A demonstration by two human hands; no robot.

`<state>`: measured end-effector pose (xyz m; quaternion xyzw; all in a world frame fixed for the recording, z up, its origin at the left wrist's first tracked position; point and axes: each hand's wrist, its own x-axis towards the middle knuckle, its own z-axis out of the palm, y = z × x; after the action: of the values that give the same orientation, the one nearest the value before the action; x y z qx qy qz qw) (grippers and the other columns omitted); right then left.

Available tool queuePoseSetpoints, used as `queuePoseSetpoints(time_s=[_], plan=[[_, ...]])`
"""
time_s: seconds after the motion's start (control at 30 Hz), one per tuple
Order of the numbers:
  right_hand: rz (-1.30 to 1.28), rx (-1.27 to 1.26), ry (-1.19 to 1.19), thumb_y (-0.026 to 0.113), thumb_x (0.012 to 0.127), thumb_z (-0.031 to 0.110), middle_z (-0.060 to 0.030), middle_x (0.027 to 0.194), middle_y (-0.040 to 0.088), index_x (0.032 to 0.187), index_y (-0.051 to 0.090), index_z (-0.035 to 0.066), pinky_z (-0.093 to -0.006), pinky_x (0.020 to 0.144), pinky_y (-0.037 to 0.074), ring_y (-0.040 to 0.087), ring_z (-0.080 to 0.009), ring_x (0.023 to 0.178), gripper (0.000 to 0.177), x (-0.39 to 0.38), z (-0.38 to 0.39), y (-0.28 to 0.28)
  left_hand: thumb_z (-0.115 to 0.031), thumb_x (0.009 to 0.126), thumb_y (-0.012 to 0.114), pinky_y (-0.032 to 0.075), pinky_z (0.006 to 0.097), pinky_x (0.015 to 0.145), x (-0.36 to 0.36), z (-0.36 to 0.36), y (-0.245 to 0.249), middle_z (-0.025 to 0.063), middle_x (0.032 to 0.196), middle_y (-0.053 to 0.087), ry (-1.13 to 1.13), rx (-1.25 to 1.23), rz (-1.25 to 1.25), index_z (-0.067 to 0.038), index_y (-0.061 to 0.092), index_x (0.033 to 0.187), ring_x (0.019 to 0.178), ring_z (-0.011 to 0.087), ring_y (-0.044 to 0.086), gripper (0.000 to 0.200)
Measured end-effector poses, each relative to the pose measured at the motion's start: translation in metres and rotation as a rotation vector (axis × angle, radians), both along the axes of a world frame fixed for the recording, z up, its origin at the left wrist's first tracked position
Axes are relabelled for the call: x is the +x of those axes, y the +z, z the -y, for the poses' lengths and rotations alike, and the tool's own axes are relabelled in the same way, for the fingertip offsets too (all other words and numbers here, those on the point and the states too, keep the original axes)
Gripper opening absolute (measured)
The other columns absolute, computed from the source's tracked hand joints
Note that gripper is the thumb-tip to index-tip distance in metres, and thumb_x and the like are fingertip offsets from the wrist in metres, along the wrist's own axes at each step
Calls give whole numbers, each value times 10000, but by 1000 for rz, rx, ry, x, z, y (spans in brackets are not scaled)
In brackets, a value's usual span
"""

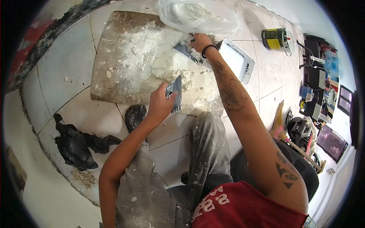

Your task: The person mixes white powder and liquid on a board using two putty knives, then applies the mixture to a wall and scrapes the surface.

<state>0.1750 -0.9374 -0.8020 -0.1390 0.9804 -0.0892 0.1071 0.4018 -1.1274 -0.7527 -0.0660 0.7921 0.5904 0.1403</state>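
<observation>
The left hand (159,104) was closed around the handle of a scraper (175,93), fingers curled and thumb on top. The blade stood steeply, its edge down at the near side of the putty (167,66). That grip probably served to keep the edge pressed against the heap from below.

The right hand (199,41) reached across to the far side of the heap. It looked clenched on a second scraper (183,48), though its fingers were mostly hidden behind the knuckles. This blade lay tilted against the putty, smeared white, so the two blades faced each other with the heap between them.

The putty sat on a board (114,76) lying flat on the tiled floor (64,64), apparently to keep the mess off the tiles. A bag (197,15) of white powder slumped just beyond the right hand, touching the board's far edge. A tray (237,59) lay beside the right wrist, and a can (276,39) stood well apart. Black rags (76,146) lay on the floor near the left elbow.
</observation>
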Motion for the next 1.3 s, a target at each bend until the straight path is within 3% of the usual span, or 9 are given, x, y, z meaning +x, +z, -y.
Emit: queuePoseSetpoints(time_s=[0.07, 0.23, 0.37, 0.5, 0.6, 0.8, 1.0, 1.3], plan=[[150, 73, -100, 736, 695, 245, -195, 988, 637, 1041, 596, 18, -431, 834, 474, 604, -350, 946, 436, 2, 2, -2, -127, 790, 636, 442, 432, 618, -1, -1, -2, 257, 752, 581, -5, 12, -8, 57, 512, 961, 689, 408, 585, 280], [-54, -137, 76, 751, 674, 249, -201, 977, 632, 1014, 584, 13, -446, 794, 483, 602, -364, 929, 446, 2, -1, -21, -135, 793, 635, 458, 425, 655, 3, -4, -5, 271, 805, 598, -4, 11, 5, 61, 526, 1022, 735, 413, 597, 320], [148, -51, 172, 748, 642, 189, -252, 1082, 574, 1180, 490, 16, -429, 860, 449, 551, -392, 1009, 621, -6, 19, -10, -134, 792, 642, 460, 428, 668, 3, -4, -4, 275, 821, 604, -21, -37, 9, 60, 528, 1046, 747, 413, 601, 339], [91, -95, 275, 736, 670, 130, -223, 1042, 601, 1165, 494, 38, -426, 829, 466, 583, -380, 965, 558, -2, 26, -3, -133, 793, 647, 458, 425, 672, 1, -3, -3, 268, 814, 607, -31, -77, 9, 54, 531, 1049, 745, 410, 600, 338], [194, -73, 286, 757, 672, 203, -152, 981, 647, 1223, 445, 110, -442, 789, 484, 607, -312, 969, 640, -6, 33, -2, -130, 794, 644, 457, 420, 675, 1, -3, 0, 264, 812, 607, -35, -17, 118, 49, 532, 1046, 744, 407, 598, 328], [135, 59, 327, 740, 706, 155, -152, 1049, 626, 1206, 435, 79, -453, 798, 490, 596, -312, 1005, 590, 1, 43, 5, -130, 801, 633, 453, 420, 652, 1, -8, 7, 259, 790, 606, 14, -22, -102, 51, 527, 1015, 719, 397, 597, 299], [125, 58, 280, 733, 719, 152, -161, 1070, 616, 1196, 443, 63, -435, 803, 499, 590, -323, 1016, 565, 4, 40, -3, -128, 805, 623, 454, 426, 655, -1, -9, 5, 254, 791, 610, -42, -27, 52, 45, 527, 1004, 732, 400, 599, 280], [223, 98, 189, 703, 757, 168, -190, 1132, 569, 1233, 413, 26, -419, 857, 493, 565, -339, 1051, 574, 12, 39, 4, -135, 814, 614, 466, 422, 747, 2, -11, 8, 268, 883, 620, -21, -71, -53, 60, 524, 1071, 839, 425, 601, 336]])
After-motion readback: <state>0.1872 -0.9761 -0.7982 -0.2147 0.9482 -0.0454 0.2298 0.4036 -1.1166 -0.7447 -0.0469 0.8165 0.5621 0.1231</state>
